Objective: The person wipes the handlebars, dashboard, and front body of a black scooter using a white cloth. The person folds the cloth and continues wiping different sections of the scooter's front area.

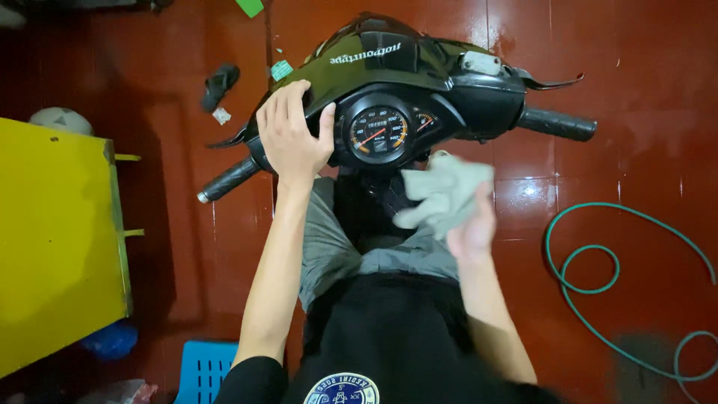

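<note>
My L hand (pixel 292 135) lies flat, fingers spread, on the dark scooter cowl (pixel 374 63) just left of the speedometer (pixel 379 133). R hand (pixel 471 228) is closed round a grey rag (pixel 445 193), blurred, below the gauge. Green hose (pixel 591 262) coiled on red floor (pixel 651 90), R side.

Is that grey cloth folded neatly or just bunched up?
Bunched up. The cloth sits crumpled in the right hand, with loose, uneven corners sticking out and no flat folded edges.
</note>
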